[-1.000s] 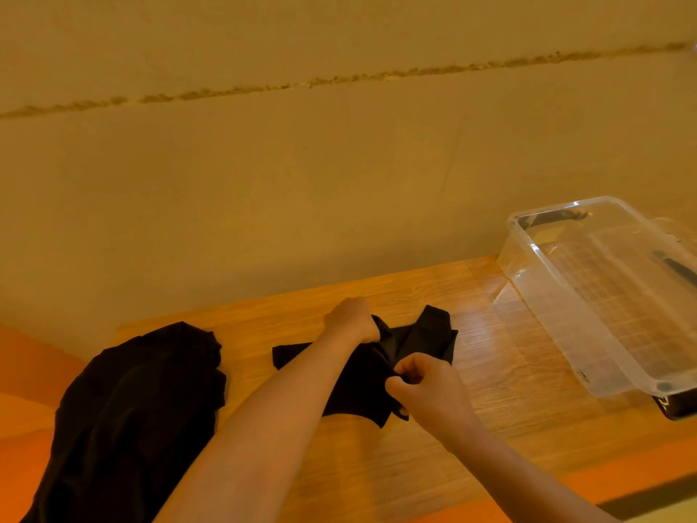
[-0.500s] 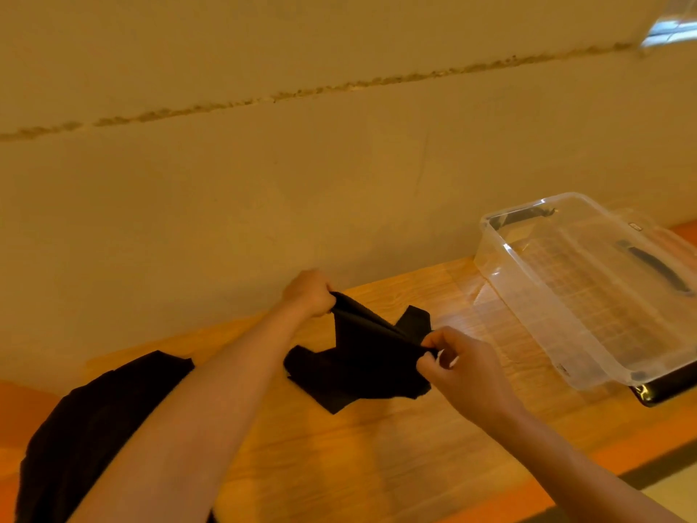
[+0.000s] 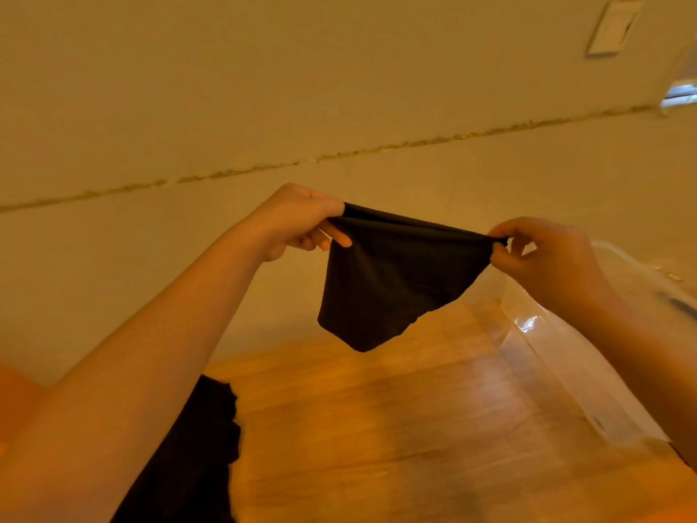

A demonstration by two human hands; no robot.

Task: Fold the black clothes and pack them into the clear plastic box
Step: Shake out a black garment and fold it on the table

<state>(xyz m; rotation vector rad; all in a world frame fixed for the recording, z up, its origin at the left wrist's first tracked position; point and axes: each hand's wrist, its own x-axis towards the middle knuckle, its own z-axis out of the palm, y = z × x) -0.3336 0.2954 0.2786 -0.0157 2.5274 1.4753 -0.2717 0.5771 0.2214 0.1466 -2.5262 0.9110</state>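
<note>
Above the wooden table (image 3: 377, 428), both hands pinch a black garment (image 3: 392, 281) taut

Left hand (image 3: 298, 220) and right hand (image 3: 543, 251) each pinch a top corner of a black garment (image 3: 392, 281), stretched taut above the counter (image 3: 377, 428). Clear box (image 3: 558, 356) at right; black pile (image 3: 196, 458) at left.

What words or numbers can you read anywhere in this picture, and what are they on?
There are none to read.
The small sticker on the clear plastic box, low on its near wall: too small and blurred to read.
The white plate on the wall: no writing shows.
The black garment, held up by the left hand and right hand: no label shows.
</note>
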